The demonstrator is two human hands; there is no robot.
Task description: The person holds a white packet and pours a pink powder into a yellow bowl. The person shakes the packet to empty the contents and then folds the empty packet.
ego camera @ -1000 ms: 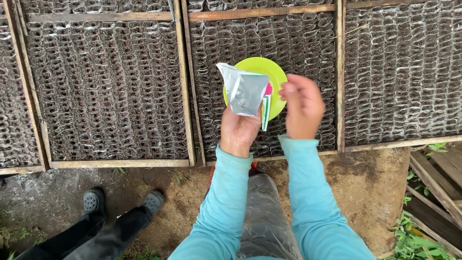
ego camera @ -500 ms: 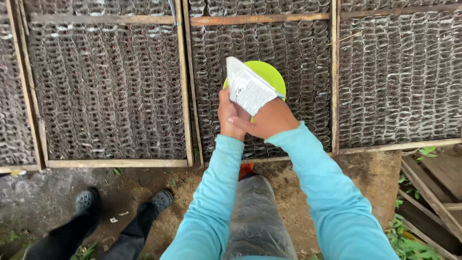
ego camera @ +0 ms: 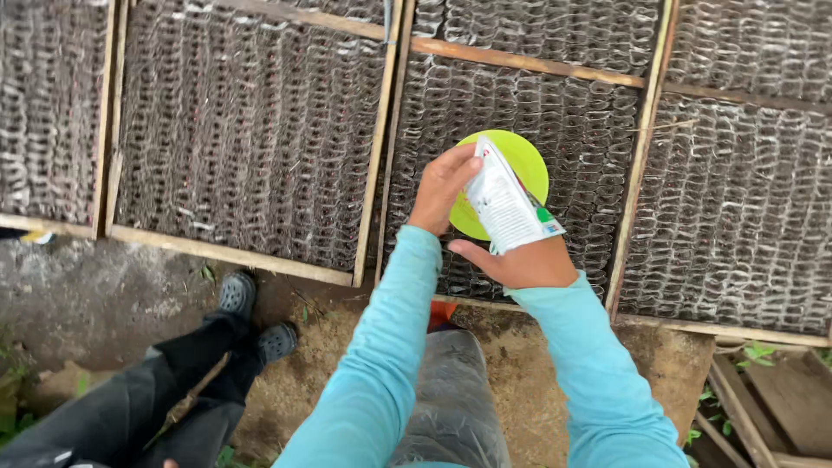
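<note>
1. My left hand [ego camera: 440, 186] is raised over the middle seedling frame, fingers curled, fingertips pinching the top corner of the white seed packet [ego camera: 510, 206].
2. My right hand [ego camera: 524, 264] sits just below the packet, palm up and thumb stretched toward the left; the packet's lower edge rests against it. I cannot tell how firmly those fingers close, since the packet hides them.
3. The packet stands tilted, its narrow end up, its printed face toward me, with a small green and red patch at its lower right corner.
4. Behind the packet is a lime-green plate [ego camera: 525, 160], partly covered by the packet and my left hand. I cannot tell what carries it.
5. Below all this lie wooden frames [ego camera: 379, 147] packed with rows of small soil-filled bags [ego camera: 251, 147].
6. Both my sleeves are light blue.
7. On the bare ground at lower left stands another person's dark-trousered legs in grey clogs [ego camera: 236, 295], well apart from my hands.
</note>
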